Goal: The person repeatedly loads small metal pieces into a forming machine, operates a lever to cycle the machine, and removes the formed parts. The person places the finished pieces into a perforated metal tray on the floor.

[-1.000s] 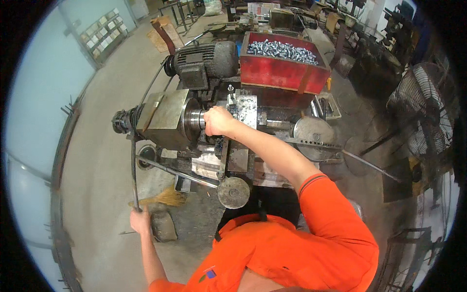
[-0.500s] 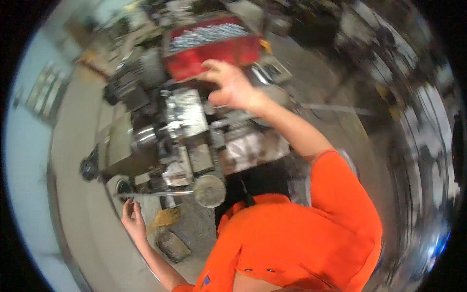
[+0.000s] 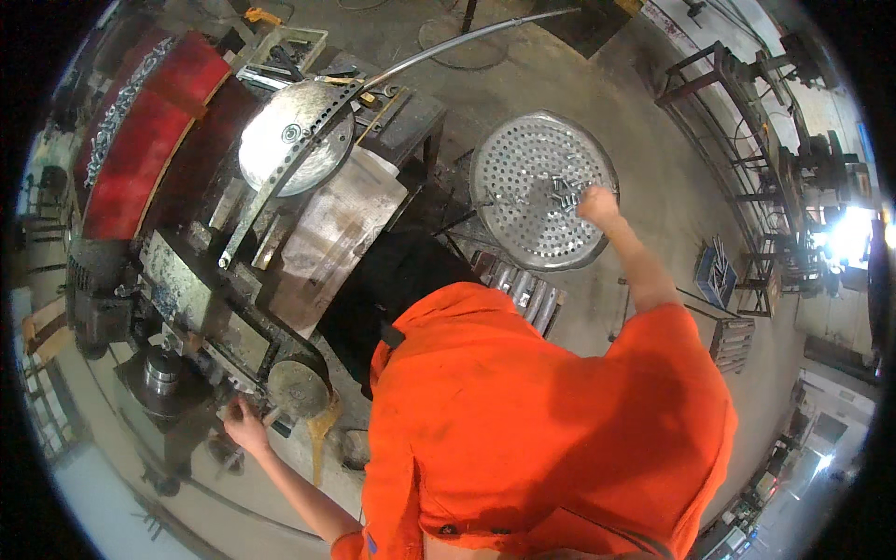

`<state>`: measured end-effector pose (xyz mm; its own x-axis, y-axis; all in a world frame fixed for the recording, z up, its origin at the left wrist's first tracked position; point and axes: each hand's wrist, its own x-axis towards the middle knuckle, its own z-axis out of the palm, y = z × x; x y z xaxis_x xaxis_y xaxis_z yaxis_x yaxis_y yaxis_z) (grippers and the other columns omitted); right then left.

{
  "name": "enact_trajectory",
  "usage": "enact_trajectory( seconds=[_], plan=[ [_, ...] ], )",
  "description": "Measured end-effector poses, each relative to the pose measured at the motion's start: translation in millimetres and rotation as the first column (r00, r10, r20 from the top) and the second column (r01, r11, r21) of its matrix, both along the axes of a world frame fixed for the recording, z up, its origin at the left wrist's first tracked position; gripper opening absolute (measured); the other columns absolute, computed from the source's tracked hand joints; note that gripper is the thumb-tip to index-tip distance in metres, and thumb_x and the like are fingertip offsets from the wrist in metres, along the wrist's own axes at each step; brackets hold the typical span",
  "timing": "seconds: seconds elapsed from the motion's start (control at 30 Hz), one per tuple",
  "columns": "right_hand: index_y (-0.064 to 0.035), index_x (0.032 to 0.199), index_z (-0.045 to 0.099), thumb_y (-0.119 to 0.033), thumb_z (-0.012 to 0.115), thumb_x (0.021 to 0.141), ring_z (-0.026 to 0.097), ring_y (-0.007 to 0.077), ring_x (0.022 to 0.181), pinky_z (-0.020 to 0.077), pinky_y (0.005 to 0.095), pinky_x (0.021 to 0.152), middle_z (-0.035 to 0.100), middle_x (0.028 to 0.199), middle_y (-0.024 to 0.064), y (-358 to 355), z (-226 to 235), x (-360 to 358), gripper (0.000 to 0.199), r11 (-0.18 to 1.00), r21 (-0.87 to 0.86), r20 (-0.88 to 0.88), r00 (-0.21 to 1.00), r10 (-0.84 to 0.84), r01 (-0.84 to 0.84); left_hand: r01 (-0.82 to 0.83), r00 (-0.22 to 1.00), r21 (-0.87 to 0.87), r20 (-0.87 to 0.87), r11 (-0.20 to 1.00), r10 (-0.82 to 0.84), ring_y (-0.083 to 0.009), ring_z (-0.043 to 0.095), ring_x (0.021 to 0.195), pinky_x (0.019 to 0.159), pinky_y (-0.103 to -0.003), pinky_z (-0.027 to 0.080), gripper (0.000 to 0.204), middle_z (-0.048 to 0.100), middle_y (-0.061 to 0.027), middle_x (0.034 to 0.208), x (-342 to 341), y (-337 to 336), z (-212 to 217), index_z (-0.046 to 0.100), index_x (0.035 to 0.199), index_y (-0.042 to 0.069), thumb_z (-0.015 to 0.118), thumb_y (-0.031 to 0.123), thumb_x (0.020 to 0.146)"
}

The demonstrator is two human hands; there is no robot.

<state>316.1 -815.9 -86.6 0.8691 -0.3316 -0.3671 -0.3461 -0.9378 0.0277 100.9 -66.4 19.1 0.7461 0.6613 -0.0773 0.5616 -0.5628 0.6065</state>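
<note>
My right hand (image 3: pixel 597 203) reaches out over a round metal tray (image 3: pixel 509 154) full of punched holes. Its fingers are closed and point down at a small heap of short metal pieces (image 3: pixel 563 194) on the tray; whether one is between the fingertips is hidden. My left hand (image 3: pixel 245 426) is down at the machine, beside a round, dull metal wheel (image 3: pixel 299 388). Its fingers are bent together near a short, pale handle (image 3: pixel 271 417), and what they hold is not clear.
A long perforated metal bar (image 3: pixel 289 170) crosses a shiny round disc (image 3: pixel 280 131) on the bench. A red bin (image 3: pixel 154 140) with metal shavings stands at the far left. Several metal cylinders (image 3: pixel 523 292) lie below the tray. Racks (image 3: pixel 747 177) line the right side.
My view has turned to the right. My right hand has left the space near the red bin and is now at the perforated tray. My left hand remains by the machine's wheel.
</note>
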Motion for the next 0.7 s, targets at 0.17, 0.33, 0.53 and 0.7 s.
enact_trajectory(
  seconds=[0.17,0.33,0.53,0.7],
  plan=[
    [-0.0040,0.082,0.064,-0.018,0.059,0.068,0.061,0.0338,0.084,0.0494,0.0423,0.075,0.063,0.086,0.0180,31,-42,10,0.020,0.844,-0.020,-0.016,0.844,0.536,-0.536,-0.147,0.989,0.043,-0.004,0.988,0.147,-0.0155,0.058,0.063,0.052,-0.027,0.045,0.025,0.064,-0.0089,0.076,-2,-35,29,0.063,0.092,-0.004,0.060,0.020,0.085],
    [-0.0017,0.090,0.062,-0.030,0.061,0.073,0.062,0.0348,0.074,0.0495,0.0459,0.065,0.063,0.083,0.0186,1,-105,12,0.033,0.743,-0.079,0.175,0.725,0.667,-0.664,-0.165,0.945,0.266,-0.231,0.950,0.229,-0.0335,0.061,0.087,0.076,-0.042,0.048,0.031,0.065,-0.0151,0.091,-6,-39,33,0.065,0.097,0.007,0.055,0.032,0.082],
    [0.0017,0.092,0.063,-0.027,0.059,0.071,0.062,0.0370,0.083,0.0502,0.0458,0.071,0.064,0.091,0.0211,27,-111,44,0.036,0.833,-0.091,0.058,0.832,0.552,-0.546,-0.082,0.980,0.250,-0.157,0.965,0.124,-0.0318,0.062,0.079,0.069,-0.043,0.049,0.030,0.065,-0.0127,0.081,2,-36,23,0.067,0.087,0.011,0.057,0.037,0.078],
    [0.0007,0.079,0.067,-0.019,0.063,0.069,0.063,0.0286,0.076,0.0498,0.0398,0.068,0.064,0.081,0.0178,115,-58,100,0.023,0.847,0.199,0.175,0.868,0.465,-0.493,0.002,0.975,0.134,0.219,0.991,-0.031,-0.0251,0.064,0.069,0.063,-0.036,0.050,0.024,0.065,-0.0115,0.073,-4,-62,72,0.066,0.089,0.006,0.059,0.028,0.081]
  ],
)
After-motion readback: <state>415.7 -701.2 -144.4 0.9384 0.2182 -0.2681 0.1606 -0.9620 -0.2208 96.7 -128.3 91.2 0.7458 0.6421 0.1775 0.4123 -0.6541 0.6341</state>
